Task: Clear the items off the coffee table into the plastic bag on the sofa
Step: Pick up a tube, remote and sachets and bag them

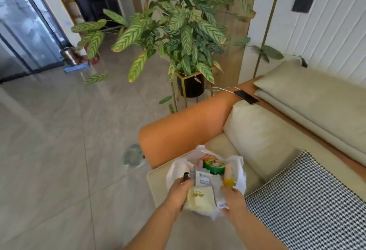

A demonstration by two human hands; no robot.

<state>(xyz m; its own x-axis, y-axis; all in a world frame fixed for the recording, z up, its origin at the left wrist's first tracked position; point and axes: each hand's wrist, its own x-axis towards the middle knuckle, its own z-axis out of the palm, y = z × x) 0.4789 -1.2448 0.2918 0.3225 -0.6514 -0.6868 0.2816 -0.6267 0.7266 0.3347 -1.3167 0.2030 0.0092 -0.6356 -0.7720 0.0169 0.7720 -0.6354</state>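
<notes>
Sofa (pixel 263 146), cream cushions, orange armrest; houndstooth cushion (pixel 309 196) on the seat, right of the bag. Potted plant (pixel 178 31) on the floor past the armrest, phone (pixel 246 96) on the armrest top, cable attached. Coffee table not in view, so can't say what's left on it.

White plastic bag (pixel 236 165) sits at the seat's front edge, just beside the armrest, mouth open upward. Inside: green round tin (pixel 214 166), some paper packets (pixel 204 178), a yellow piece near the right rim; rest too blurred to name.

Left hand (pixel 178 194): fingers curled at the bag's near-left rim, something small and dark at the fingertips; grasp on the film likely, can't confirm. Right hand (pixel 234 200): fingers curled on the near-right rim and a white packet there, appears to be gripping.

Handling, judged: bag is thin, limp film, slippery, collapses unless the rim is held apart. Load looks light, tin is the only stiff item. Hold by the rim or handles, both sides, and support underneath if it's lifted.
</notes>
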